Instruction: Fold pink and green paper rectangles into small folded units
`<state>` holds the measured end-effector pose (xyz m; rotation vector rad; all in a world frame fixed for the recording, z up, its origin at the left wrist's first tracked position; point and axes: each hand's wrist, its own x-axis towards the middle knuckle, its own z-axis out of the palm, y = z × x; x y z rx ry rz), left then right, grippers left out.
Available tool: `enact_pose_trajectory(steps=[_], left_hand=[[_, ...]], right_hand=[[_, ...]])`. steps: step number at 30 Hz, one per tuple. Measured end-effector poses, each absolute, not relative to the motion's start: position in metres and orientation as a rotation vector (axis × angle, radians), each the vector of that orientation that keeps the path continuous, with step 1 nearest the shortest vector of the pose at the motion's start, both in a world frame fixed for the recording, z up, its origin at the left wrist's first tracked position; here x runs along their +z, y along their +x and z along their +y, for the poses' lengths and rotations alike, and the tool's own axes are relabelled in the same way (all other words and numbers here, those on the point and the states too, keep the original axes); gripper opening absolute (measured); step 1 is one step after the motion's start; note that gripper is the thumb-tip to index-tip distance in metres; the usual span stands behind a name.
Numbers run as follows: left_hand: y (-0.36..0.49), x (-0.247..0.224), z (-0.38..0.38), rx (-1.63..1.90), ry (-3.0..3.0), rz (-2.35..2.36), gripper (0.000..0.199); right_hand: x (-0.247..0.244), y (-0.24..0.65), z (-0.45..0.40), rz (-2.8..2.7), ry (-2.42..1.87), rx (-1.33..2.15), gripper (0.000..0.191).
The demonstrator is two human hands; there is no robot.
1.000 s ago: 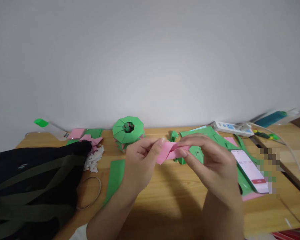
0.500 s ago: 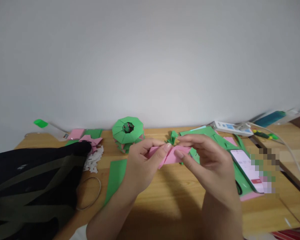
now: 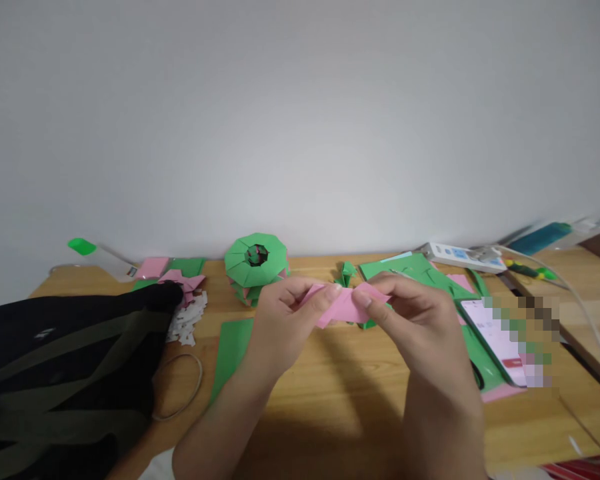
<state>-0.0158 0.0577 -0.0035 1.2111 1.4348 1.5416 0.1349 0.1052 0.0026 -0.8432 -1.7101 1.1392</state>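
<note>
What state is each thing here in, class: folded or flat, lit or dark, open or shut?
Pink paper: folded, pinched between both hands.
Left hand: closed on the paper.
Right hand: closed on the paper.
Paper ring: assembled, standing.
Green sheet by left arm: lying flat.
Phone: screen lit.
Bag: lying down; open or shut, unclear.

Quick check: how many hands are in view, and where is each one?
2. The left hand pinches the left part of the pink paper; the right hand pinches its right part. No other hands show.
</note>
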Motion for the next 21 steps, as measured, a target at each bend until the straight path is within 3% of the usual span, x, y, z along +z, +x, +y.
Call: enact_pose_trajectory(steps=[9, 21], left_hand=[[-0.022, -0.002, 0.057, 1.524, 1.32, 1.517, 0.024], [-0.024, -0.005, 0.056, 1.615, 1.434, 1.476, 0.019]], right_hand=[[0.01, 0.144, 0.113, -1.824, -0.877, 1.28, 0.016], [0.008, 0.148, 0.113, -1.872, -0.757, 0.924, 0.006]])
